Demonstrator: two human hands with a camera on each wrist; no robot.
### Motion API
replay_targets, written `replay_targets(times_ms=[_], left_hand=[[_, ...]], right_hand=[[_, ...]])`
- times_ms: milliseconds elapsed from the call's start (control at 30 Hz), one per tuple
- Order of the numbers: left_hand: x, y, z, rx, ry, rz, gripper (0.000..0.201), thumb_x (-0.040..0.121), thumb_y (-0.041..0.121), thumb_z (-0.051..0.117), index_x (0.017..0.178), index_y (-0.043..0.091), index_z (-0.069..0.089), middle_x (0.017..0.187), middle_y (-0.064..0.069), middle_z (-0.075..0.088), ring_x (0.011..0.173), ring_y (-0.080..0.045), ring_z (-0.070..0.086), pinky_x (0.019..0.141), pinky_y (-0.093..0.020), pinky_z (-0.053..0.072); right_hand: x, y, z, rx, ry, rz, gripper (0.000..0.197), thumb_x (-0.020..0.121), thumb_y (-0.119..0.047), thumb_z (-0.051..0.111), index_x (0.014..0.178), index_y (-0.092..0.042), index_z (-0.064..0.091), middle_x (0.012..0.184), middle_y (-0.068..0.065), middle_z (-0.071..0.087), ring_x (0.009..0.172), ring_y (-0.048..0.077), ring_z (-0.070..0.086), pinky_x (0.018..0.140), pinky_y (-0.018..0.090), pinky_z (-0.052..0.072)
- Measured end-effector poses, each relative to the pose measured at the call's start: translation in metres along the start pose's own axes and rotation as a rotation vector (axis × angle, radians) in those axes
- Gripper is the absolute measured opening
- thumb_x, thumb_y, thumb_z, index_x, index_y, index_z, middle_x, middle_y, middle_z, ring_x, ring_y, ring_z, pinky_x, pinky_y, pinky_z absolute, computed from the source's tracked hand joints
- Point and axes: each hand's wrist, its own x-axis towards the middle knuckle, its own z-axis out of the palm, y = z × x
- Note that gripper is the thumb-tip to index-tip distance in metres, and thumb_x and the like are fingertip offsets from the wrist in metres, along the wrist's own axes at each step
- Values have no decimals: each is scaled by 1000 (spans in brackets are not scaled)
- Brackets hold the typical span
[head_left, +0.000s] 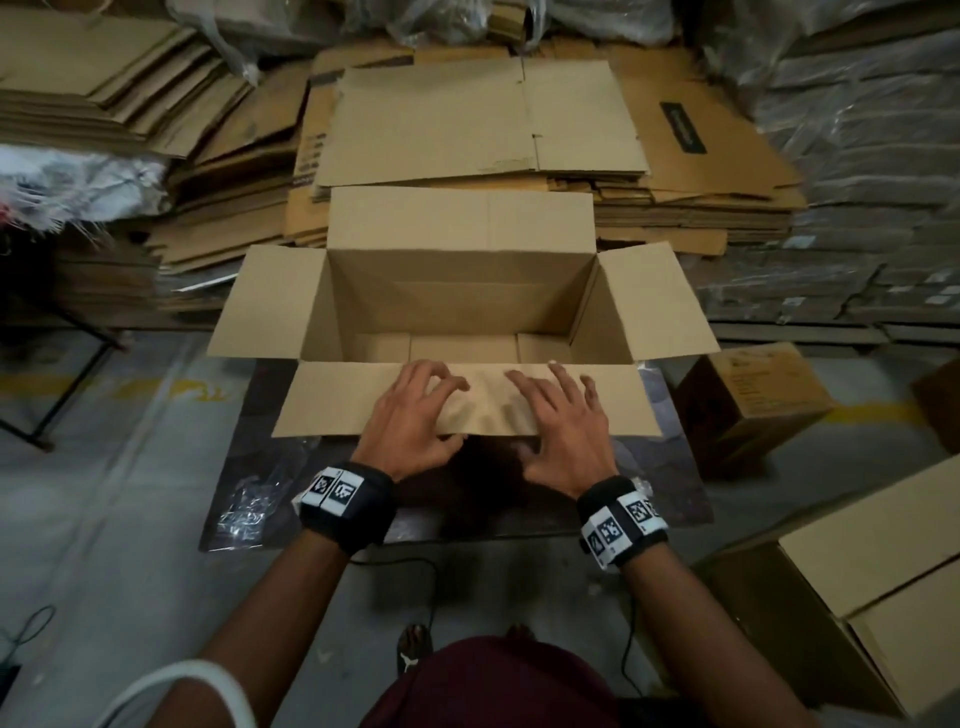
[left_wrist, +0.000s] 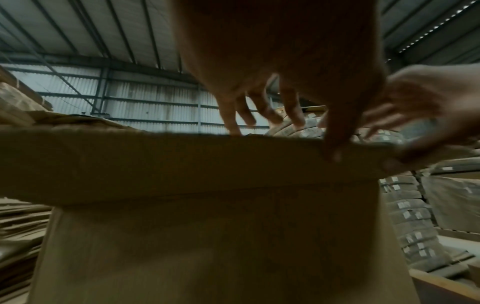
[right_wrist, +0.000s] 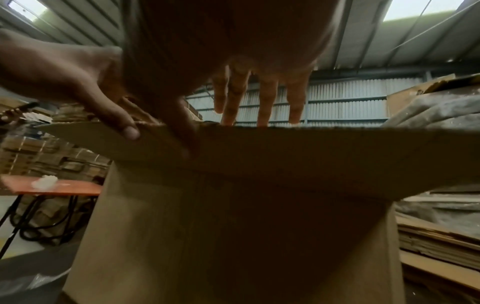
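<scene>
Head camera looks down on an open cardboard box (head_left: 457, 291) standing upright on a dark sheet (head_left: 675, 488) spread over the concrete floor. The box sits toward the sheet's far edge, roughly midway between its left and right edges.

Its left flap (head_left: 270, 306) lies splayed outward, the far flap (head_left: 457, 218) stands up and the right flap (head_left: 649, 306) splays out as well. The near flap (head_left: 327, 400) juts toward the person, over the middle of the sheet. Both hands are on that near flap, close together around its centre.

The left hand (head_left: 410, 415) has its fingers curled on the flap's top face. From the left wrist view its thumb (left_wrist: 333, 144) presses against the underside, so it pinches the free edge. Just beside it, not touching, the right hand (head_left: 561, 421) lays spread fingers on top with its thumb (right_wrist: 187, 144) tucked beneath, grasping the same edge. The hollow of the box lies just beyond the fingertips of both.

Behind the box rises a stack of flattened cartons (head_left: 467, 124). Off the sheet's right edge sits a small closed carton (head_left: 748, 400), and a larger box (head_left: 872, 561) stands nearer the person.
</scene>
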Motion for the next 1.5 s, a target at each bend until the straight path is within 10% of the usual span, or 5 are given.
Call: replay_targets(times_ms=[200,567,800,933,1500], left_hand=[[-1,-12,10,217,477,61,9,85,7,63,92,10,67,100,-11,59,110,-33,44,93,-45,42],[-25,-69,61,-18,-47,-376,79,81,20,70,153,23,38,159,-5,30,142,-35,28,112,-58,38],[-21,-70,53,-441,418,-805,78,88,7,72,156,12,33,154,-18,27,129,-23,44,109,-23,32],[-19,-101,52,-602,473,-1099,107,79,8,84,161,7,15,161,-25,18,147,-40,29,122,-36,26],[-24,-150,66,-661,308,-1091,119,65,15,95,158,8,22,154,-20,37,141,-37,41,119,-43,35]], right_hand=[[43,-6,-6,-156,725,127,35,80,-2,67,113,-12,68,108,10,66,108,33,53,96,49,47],[43,4,59,34,108,377,61,94,-36,65,150,-21,46,150,4,50,129,28,46,98,47,42],[31,10,61,251,328,670,66,89,-27,76,144,-9,44,147,17,43,133,34,44,110,49,40],[20,30,68,532,332,1114,84,81,-23,86,146,0,37,149,23,36,132,42,46,108,48,42],[20,84,61,920,258,1027,97,71,-24,93,152,-20,40,149,9,51,138,28,49,106,24,34]])
